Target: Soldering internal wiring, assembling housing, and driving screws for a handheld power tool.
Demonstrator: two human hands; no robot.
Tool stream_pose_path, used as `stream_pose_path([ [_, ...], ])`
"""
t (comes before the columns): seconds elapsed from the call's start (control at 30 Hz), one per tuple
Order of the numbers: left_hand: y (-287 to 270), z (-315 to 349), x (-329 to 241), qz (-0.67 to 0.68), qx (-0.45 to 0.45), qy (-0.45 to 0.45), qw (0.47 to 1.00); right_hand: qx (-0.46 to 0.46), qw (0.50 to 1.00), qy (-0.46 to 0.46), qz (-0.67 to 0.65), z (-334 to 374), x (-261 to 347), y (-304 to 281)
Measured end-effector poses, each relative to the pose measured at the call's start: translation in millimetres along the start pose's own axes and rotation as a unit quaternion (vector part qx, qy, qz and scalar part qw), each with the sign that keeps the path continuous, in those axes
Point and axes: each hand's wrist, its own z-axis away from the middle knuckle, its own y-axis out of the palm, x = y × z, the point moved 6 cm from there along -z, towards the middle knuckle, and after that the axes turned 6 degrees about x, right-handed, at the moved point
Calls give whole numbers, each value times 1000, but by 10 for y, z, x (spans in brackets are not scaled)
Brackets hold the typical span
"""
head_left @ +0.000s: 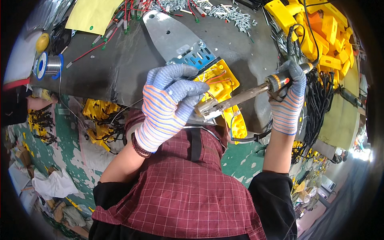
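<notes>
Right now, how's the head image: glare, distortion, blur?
Head view: blown-out bright patch at the right rim; head view: corners black, straight edges bending toward the rim; head view: left hand, right hand and iron readable, no obvious motion blur; head view: soft sheen on the metal plate.

The dark grey worktable (120, 76) bears a heap of small silver screws (239, 18), scattered red wires (86, 54) with green tips, a yellow sheet (90, 16), a solder spool (53, 64) and a tapered metal plate (166, 36).
</notes>
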Motion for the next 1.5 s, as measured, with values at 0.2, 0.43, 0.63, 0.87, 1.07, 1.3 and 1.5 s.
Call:
stream_pose_path([
  [0.2,-176,68,-132,-97,-94,-27,991,-2,1000,-18,-17,-26,9,-34],
  [0.43,-99,269,-402,-68,9,-21,997,2,1000,-6,-29,-51,5,-29],
  [0.63,-6,208,-374,-26,14,-17,999,0,1000,-15,-24,-66,26,1],
  [0.87,9,217,-323,65,-36,-9,997,-3,998,-3,-57,-72,21,23],
  [1.07,54,250,-240,125,-18,-92,988,-7,997,6,-78,-110,-1,31],
  [1.3,90,224,-215,95,-10,-75,993,12,998,12,-58,-143,-11,38],
  [1.5,78,228,-294,-7,-47,3,999,-23,998,7,-53,-169,-85,21],
])
